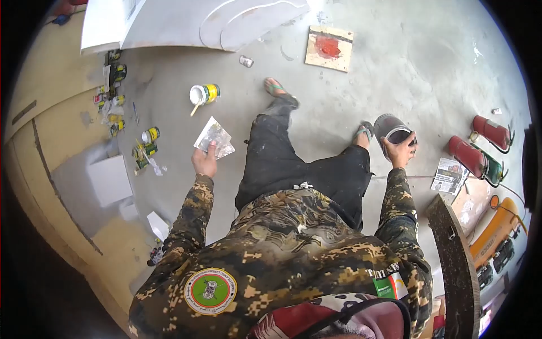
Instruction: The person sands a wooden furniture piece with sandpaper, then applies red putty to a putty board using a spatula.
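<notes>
On the left, my left hand [205, 160] is closed on a thin, flat, whitish square piece [210, 135] smeared with grey, thumb across its lower edge. My right hand [400, 151] grips a dark grey-brown rounded, hollow object [388, 123] with a black opening; I cannot tell whether it is a cap or a cup. Beyond the left hand stands an open yellow-banded paint can [211, 93] with white inside and a stick [196, 108] leaning out of its mouth.
A board with red paint [329, 48] lies ahead, beside a small crushed can [246, 61]. Left, several tins [151, 134] line the wall; a large white panel [169, 25] stands at top. Right are red fire extinguishers [467, 155], a newspaper [449, 176] and an orange tank [497, 229].
</notes>
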Action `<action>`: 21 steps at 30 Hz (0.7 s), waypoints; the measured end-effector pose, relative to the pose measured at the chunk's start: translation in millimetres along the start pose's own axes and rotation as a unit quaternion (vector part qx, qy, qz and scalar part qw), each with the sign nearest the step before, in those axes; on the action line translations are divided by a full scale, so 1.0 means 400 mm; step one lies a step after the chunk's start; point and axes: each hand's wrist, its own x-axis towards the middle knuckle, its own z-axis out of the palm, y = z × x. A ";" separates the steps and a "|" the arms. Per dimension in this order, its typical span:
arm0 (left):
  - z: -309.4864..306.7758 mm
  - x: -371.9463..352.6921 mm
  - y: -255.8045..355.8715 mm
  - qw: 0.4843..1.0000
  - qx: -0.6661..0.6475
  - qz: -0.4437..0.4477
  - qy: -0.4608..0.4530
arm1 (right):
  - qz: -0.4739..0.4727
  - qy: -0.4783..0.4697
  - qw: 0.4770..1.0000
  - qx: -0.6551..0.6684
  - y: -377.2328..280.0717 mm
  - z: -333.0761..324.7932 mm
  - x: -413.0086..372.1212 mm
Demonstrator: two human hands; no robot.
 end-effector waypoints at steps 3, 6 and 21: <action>0.020 0.206 -0.002 0.997 -0.074 0.012 -0.024 | -0.010 0.000 1.000 -0.017 -0.143 0.046 0.018; 0.068 0.455 -0.035 0.988 -0.098 0.053 -0.108 | 0.002 0.009 1.000 -0.021 -0.258 0.093 -0.001; 0.586 1.097 -0.028 0.912 -0.162 0.152 -0.344 | 0.109 -0.019 0.992 0.068 -0.545 0.503 0.115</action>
